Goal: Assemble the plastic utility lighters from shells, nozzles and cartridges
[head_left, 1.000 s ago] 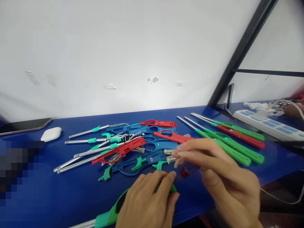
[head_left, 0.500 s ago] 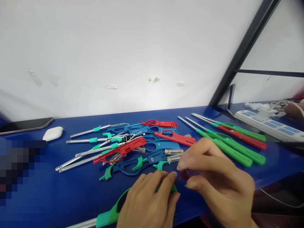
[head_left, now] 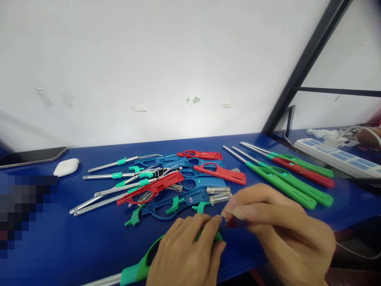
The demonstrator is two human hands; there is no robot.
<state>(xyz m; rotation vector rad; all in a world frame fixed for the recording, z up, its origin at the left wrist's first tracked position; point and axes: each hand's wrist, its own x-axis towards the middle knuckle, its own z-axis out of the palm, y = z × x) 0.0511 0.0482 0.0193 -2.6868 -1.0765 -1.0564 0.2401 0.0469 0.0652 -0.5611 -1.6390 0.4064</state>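
Observation:
My left hand (head_left: 187,252) is wrapped over the green handle of a long lighter (head_left: 139,272), whose metal tube points to the lower left. Just right of it, my right hand (head_left: 276,230) pinches a small dark red piece (head_left: 233,222) with a thin metal shaft reaching toward the handle's end; the tip is hidden. Behind the hands lie a dark blue half shell (head_left: 195,197), a red half shell (head_left: 165,182), a closed-looking red handle (head_left: 223,173), green triggers (head_left: 135,216) and clear fuel tanks (head_left: 218,198).
Metal tubes with green collars (head_left: 116,175) lie at left centre. Several lighters with green or red handles (head_left: 297,186) lie at right. A white case (head_left: 66,167) and phone (head_left: 32,157) sit far left. Beyond the black frame are a power strip (head_left: 339,157) and another person's hand.
My right hand has turned and shifted slightly right and down, its fingers regripping around the dark red piece. My left hand and the green lighter have stayed in place.

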